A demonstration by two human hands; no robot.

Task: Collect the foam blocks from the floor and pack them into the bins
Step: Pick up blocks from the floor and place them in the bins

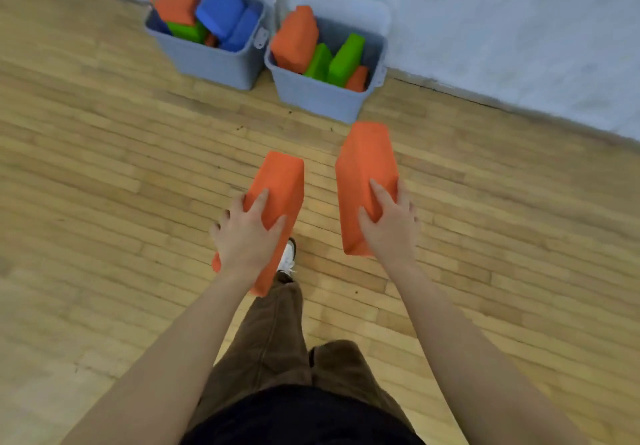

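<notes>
Both hands' grips [247, 233] [391, 217] clasp matte orange foam bricks [280, 181] [367, 160].

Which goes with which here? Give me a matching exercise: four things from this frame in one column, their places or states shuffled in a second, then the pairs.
Things:
1. left bin
2. right bin
3. left hand
4. white shoe

States:
A. holds orange and green blocks, no blue
B. grips an orange block
C. on the floor, between the two held blocks
D. holds blue blocks among others

Pairs: 1-D, 2-A, 3-B, 4-C
</notes>
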